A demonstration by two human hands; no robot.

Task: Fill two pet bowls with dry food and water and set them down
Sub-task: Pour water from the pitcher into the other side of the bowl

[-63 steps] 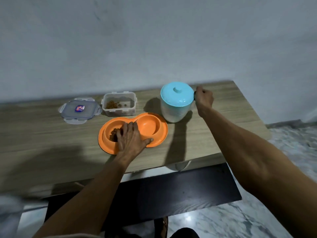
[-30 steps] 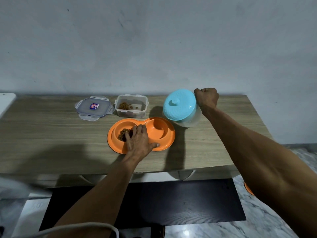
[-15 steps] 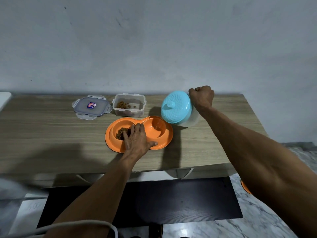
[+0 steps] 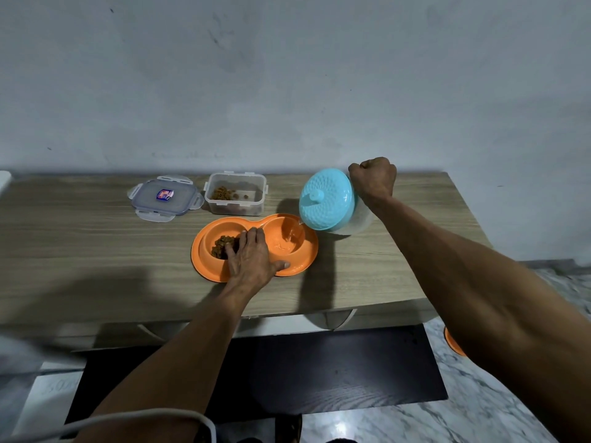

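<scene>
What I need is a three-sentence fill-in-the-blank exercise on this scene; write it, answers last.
The right hand tilts the blue-lidded jug toward the orange double bowl's ____ compartment.
The left hand rests on the bowl, its fingers by the ____.
The container lid lies ____ of the clear food container.
Missing: right; dry food; left.

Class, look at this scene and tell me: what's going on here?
A person is filling an orange double bowl on the table. The right hand grips a blue-lidded jug, tilted so water runs into the bowl's right well. The left hand lies flat on the bowl, steadying it; the bowl's left well holds dry food. An open food container and its lid sit behind.
</scene>
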